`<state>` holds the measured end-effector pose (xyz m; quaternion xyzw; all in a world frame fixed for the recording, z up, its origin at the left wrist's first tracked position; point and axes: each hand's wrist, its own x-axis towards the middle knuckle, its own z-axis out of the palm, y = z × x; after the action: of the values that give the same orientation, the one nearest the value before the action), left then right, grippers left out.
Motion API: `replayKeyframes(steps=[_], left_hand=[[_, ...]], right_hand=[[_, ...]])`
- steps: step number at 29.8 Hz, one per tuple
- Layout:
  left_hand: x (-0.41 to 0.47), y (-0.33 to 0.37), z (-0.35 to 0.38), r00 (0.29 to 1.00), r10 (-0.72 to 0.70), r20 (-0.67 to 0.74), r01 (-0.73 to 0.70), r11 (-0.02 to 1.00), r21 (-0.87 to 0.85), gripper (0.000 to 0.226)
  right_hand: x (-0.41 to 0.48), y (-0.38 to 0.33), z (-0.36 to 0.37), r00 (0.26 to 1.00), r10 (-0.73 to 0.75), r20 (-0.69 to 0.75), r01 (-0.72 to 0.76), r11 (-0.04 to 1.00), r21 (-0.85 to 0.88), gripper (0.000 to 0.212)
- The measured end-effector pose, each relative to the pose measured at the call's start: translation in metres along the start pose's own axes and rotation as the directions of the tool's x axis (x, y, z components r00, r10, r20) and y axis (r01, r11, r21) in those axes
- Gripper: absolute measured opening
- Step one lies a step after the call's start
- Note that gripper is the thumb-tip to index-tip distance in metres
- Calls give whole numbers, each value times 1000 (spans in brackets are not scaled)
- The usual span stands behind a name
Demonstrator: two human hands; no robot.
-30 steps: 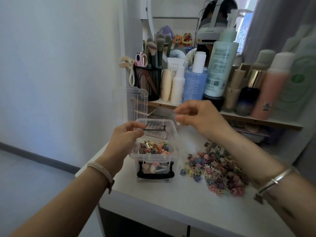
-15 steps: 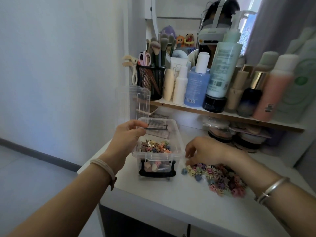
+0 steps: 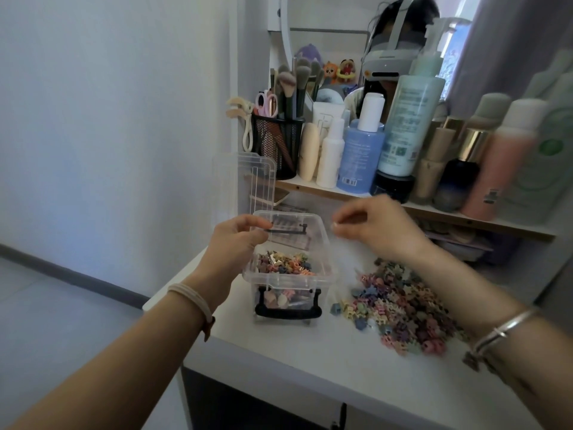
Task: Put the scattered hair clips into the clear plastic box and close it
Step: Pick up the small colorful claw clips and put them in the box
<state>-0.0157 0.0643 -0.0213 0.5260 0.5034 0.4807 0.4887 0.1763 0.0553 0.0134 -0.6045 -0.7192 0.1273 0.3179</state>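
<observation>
The white table [image 3: 294,361] is the biggest thing here, and it holds all I am working with. Behind it is a shelf [image 3: 313,187] full of bottles [image 3: 359,156], which are not part of my job.

The clear plastic box [image 3: 286,276] sits near the left edge of the table, close to me, so I can reach it. Its lid [image 3: 260,178] stands straight up at the back, wide open, so there is room to drop things in.

Just to the right of the box lies the pile of hair clips [image 3: 400,302], little shapes in many colours. It is beside the box, so each trip is short. Some clips inside [image 3: 285,263] show through the box. I think many more are in the pile, so the job is far from done and the lid must wait.

My left hand [image 3: 232,243] pinches the box's left rim, with thumb and fingers curled on it. I think that keeps the light box from sliding or tipping.

My right hand [image 3: 372,225] is up in the air beside the box's back right corner. Its fingertips are pinched together. It is blurry there, so I cannot tell if a clip is between them. If there is one, it should go over the open top and drop in.
</observation>
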Motion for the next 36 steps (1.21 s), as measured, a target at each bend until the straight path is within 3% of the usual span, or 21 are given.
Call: replayKeyframes(steps=[2, 3, 6, 9, 12, 16, 19, 26, 29, 33, 34, 36], left_hand=[[1, -1, -1, 1000, -3, 9, 3, 1000, 13, 22], [2, -2, -2, 1000, -6, 14, 6, 1000, 19, 22], [2, -3, -2, 1000, 4, 15, -5, 999, 36, 23], [2, -2, -2, 1000, 7, 18, -8, 999, 34, 23], [3, -3, -3, 1000, 6, 17, -7, 1000, 18, 24], [4, -3, -3, 1000, 5, 17, -5, 1000, 16, 25], [3, -3, -3, 1000, 7, 18, -7, 1000, 16, 24], [0, -1, -2, 1000, 1, 14, -2, 1000, 24, 23], [-1, 0, -2, 1000, 4, 11, -4, 1000, 18, 23], [0, -1, -2, 1000, -1, 7, 1, 1000, 25, 23], [0, -1, -2, 1000, -1, 8, 1, 1000, 25, 23], [0, -1, -2, 1000, 2, 10, -2, 1000, 24, 23]], right_hand=[[0, -20, -4, 999, -40, -15, 43, 967, 251, 8], [-1, -29, -5, 997, -78, 28, 68, 960, 273, 8], [-1, -33, -3, 975, -144, 169, 133, 988, 74, 20], [-3, -18, -6, 991, -30, 130, 39, 997, -68, 13], [-15, -3, -3, 922, 100, 373, -41, 986, -162, 15], [-33, 4, 11, 813, 100, 573, 164, 906, -391, 36], [-38, 5, 21, 807, 73, 586, 178, 916, -359, 29], [-32, 20, 25, 873, 10, 488, 192, 911, -364, 23], [-27, 19, 20, 931, -39, 362, 177, 918, -356, 22], [-11, -5, -2, 992, -124, -19, 120, 980, -157, 15], [-8, -14, -6, 988, -142, -64, 137, 988, -77, 14], [-6, -29, -8, 983, -182, -19, 183, 981, 60, 15]])
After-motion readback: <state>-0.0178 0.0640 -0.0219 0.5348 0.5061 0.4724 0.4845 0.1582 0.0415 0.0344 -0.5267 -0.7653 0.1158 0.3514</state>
